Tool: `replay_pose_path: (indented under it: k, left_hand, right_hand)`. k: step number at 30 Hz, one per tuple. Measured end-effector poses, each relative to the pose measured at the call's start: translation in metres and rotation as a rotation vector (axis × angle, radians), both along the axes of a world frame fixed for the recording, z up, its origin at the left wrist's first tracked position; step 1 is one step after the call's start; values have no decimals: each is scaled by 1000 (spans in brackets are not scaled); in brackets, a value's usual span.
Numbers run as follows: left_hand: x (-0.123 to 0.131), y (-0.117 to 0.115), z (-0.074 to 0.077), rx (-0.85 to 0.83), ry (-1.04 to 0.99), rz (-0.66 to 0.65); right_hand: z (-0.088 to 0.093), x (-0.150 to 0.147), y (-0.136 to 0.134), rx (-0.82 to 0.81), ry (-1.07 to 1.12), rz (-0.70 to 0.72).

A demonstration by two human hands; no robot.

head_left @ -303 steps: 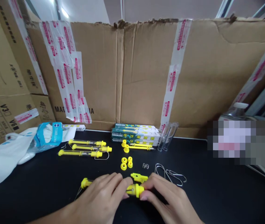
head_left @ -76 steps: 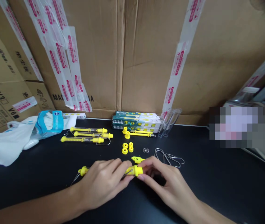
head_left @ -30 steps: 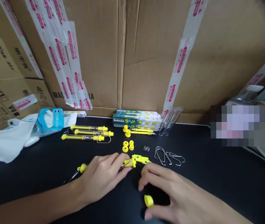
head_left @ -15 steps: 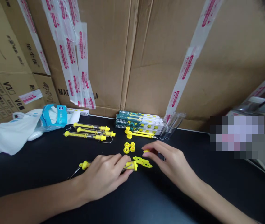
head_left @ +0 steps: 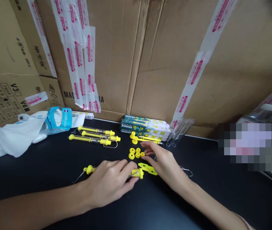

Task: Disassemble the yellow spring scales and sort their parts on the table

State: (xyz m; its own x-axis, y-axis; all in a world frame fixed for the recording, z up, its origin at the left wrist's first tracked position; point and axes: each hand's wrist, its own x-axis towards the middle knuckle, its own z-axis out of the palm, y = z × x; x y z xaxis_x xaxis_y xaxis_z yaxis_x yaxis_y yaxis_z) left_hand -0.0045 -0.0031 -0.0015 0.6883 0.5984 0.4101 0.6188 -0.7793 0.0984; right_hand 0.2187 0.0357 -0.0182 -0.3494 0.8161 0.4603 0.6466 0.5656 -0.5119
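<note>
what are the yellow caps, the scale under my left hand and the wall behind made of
Yellow caps: probably moulded plastic, even bright colour, slight gloss.
Spring scale: yellow ends look plastic too; middle hidden.
Back wall: matt brown corrugated cardboard, creased and taped.

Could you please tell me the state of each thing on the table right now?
Left hand, closed on the scale, which lies on the table.
Right hand, fingertips at the caps, grip unclear.
Finished scales, three, lying side by side.
Boxes, shut, stacked.
Tubes, lying, seemingly empty.
Bag, crumpled.
</note>
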Motion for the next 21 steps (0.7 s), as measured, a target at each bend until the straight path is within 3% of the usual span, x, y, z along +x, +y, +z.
replay_pose_path:
  k: [6, 11, 16, 21]
  left_hand:
    - [0, 1, -1, 23, -18, -22]
    - [0, 3, 0, 35, -31, -47]
    - [1, 4, 1, 97, -17, -100]
    - [1, 2, 5, 135, 46, -196]
  right_hand:
    - [5, -4, -8, 10, 43, 8]
    - [20, 8, -34, 19, 65, 33]
    - [18, 14, -64, -101, 99, 119]
    - [15, 0, -71, -236, 174, 148]
